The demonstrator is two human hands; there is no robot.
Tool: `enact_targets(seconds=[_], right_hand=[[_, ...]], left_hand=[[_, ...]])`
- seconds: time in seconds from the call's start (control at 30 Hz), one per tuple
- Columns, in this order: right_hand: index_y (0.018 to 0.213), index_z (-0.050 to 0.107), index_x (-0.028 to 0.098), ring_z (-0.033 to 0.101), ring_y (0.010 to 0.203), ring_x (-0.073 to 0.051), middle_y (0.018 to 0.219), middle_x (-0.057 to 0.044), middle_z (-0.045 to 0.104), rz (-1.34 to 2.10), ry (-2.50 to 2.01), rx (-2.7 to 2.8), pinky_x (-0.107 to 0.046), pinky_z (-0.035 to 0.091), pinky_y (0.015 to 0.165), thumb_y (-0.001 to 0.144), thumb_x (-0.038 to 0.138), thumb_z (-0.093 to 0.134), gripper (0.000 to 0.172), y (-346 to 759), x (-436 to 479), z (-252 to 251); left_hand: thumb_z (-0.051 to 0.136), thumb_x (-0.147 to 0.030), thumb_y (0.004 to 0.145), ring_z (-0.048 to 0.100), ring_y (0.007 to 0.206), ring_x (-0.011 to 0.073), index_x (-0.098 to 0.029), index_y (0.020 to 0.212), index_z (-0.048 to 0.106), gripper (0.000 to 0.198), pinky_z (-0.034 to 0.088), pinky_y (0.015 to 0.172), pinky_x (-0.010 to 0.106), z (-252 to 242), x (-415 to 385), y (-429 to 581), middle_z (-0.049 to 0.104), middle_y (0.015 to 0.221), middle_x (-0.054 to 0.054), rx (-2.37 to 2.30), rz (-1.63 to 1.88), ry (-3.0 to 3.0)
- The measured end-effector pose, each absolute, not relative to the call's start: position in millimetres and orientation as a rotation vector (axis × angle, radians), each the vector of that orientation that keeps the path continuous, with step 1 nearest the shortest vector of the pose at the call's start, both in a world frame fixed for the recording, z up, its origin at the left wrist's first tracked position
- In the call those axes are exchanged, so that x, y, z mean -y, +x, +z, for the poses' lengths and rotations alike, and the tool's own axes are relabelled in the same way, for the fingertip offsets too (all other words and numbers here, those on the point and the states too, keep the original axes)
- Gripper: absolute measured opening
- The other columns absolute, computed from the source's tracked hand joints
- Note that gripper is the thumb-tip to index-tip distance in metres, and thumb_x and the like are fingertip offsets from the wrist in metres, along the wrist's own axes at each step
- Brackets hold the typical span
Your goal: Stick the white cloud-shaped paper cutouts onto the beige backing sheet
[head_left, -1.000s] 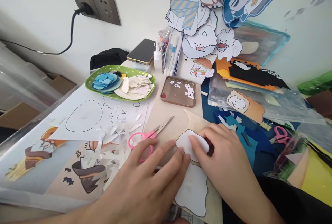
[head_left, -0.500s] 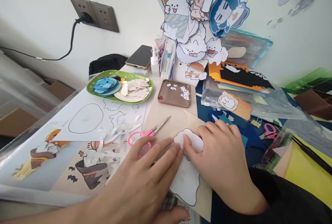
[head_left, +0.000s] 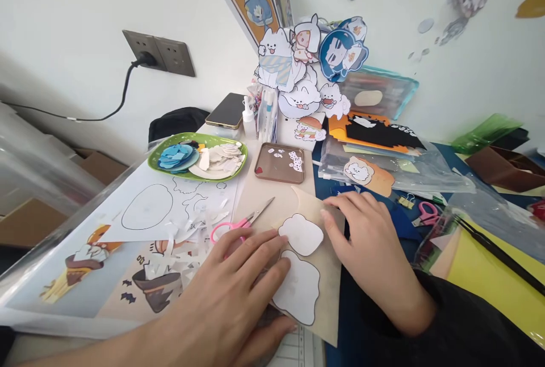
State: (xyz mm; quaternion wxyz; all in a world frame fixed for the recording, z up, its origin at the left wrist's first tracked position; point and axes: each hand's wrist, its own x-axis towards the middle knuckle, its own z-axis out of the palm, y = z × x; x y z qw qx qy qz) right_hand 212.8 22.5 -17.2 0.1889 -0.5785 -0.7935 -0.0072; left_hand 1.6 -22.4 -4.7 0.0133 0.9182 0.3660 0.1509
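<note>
Two white paper cutouts with black outlines lie on a cream sheet of paper point(head_left: 330, 299): a smaller rounded cutout point(head_left: 301, 235) above and a larger wavy-edged cutout point(head_left: 300, 287) below. My left hand point(head_left: 238, 282) rests with its fingers stretched out, the fingertips touching the left edges of both cutouts. At the sheet's right edge is my right hand point(head_left: 366, 242), its fingers apart and bent, holding nothing visible. Pink-handled scissors point(head_left: 242, 224) lie beyond my left hand, their handles partly covered by its fingers.
White paper scraps point(head_left: 191, 248) are heaped to the left. A green tray point(head_left: 153, 168) of blue and white cut pieces and a brown tray point(head_left: 279, 178) of small pieces stand behind. Tweezers point(head_left: 498, 251) lie at right on yellow paper point(head_left: 485, 282).
My right hand has let go of the smaller cutout and moved right, leaving it flat above the larger one. My left hand stays at the cutouts' left edges. The camera view has tilted up.
</note>
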Motion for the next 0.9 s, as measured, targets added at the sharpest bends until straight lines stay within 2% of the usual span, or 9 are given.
enact_targets(seconds=[0.03, 0.1, 0.17, 0.37, 0.5, 0.7, 0.9], right_hand=[[0.098, 0.063, 0.021, 0.053, 0.099, -0.026, 0.102, -0.007, 0.063, 0.028, -1.545, 2.268, -0.042, 0.038, 0.083, 0.081, 0.020, 0.051, 0.021, 214, -21, -15], [0.108, 0.060, 0.025, 0.050, 0.111, -0.025, 0.119, -0.004, 0.058, 0.150, -1.348, 2.386, -0.044, 0.036, 0.091, 0.074, 0.011, 0.052, 0.038, 216, -17, -10], [0.109, 0.061, 0.028, 0.047, 0.118, -0.022, 0.125, -0.001, 0.056, 0.261, -1.183, 2.485, -0.044, 0.036, 0.097, 0.073, 0.006, 0.051, 0.043, 217, -15, -8], [0.101, 0.067, 0.024, 0.059, 0.109, -0.017, 0.113, 0.000, 0.067, 0.331, -0.962, 2.459, -0.037, 0.045, 0.098, 0.086, 0.015, 0.052, 0.023, 216, -17, -17], [0.097, 0.069, 0.024, 0.063, 0.102, -0.017, 0.104, 0.000, 0.070, 0.438, -1.052, 2.307, -0.034, 0.051, 0.093, 0.087, 0.016, 0.052, 0.021, 214, -19, -19], [0.098, 0.068, 0.025, 0.066, 0.095, -0.016, 0.099, 0.002, 0.072, 0.463, -1.221, 2.159, -0.031, 0.054, 0.086, 0.086, 0.016, 0.053, 0.022, 206, -15, -19], [0.098, 0.068, 0.021, 0.065, 0.098, -0.016, 0.100, 0.001, 0.071, 0.345, -1.080, 2.261, -0.030, 0.053, 0.089, 0.084, 0.010, 0.053, 0.023, 207, -11, -18]], left_hand=[[0.049, -0.045, 0.086, 0.057, 0.109, 0.0246, -0.020, 0.105, 0.063, 0.034, 0.043, 0.091, 0.042, -4, 22, 1, 0.064, 0.118, 0.007, -1.142, 0.461, 2.862], [0.048, -0.046, 0.087, 0.056, 0.112, 0.0252, -0.021, 0.105, 0.063, 0.035, 0.043, 0.092, 0.043, -4, 22, 0, 0.062, 0.121, 0.008, -1.157, 0.434, 2.866], [0.047, -0.048, 0.087, 0.054, 0.115, 0.0264, -0.020, 0.106, 0.063, 0.037, 0.043, 0.093, 0.046, -4, 23, -1, 0.059, 0.125, 0.010, -1.169, 0.397, 2.874], [0.047, -0.051, 0.086, 0.051, 0.118, 0.0277, -0.019, 0.112, 0.061, 0.044, 0.041, 0.097, 0.046, -6, 23, -2, 0.056, 0.128, 0.012, -1.142, 0.351, 2.877], [0.046, -0.053, 0.085, 0.052, 0.117, 0.0276, -0.020, 0.121, 0.056, 0.050, 0.041, 0.096, 0.045, -6, 22, -1, 0.057, 0.127, 0.012, -1.134, 0.341, 2.873], [0.044, -0.053, 0.086, 0.052, 0.117, 0.0281, -0.021, 0.121, 0.057, 0.049, 0.042, 0.095, 0.045, -4, 21, -3, 0.057, 0.128, 0.011, -1.146, 0.329, 2.869], [0.046, -0.053, 0.085, 0.052, 0.117, 0.0276, -0.021, 0.120, 0.058, 0.048, 0.040, 0.097, 0.045, -7, 21, -3, 0.057, 0.127, 0.011, -1.142, 0.328, 2.858]])
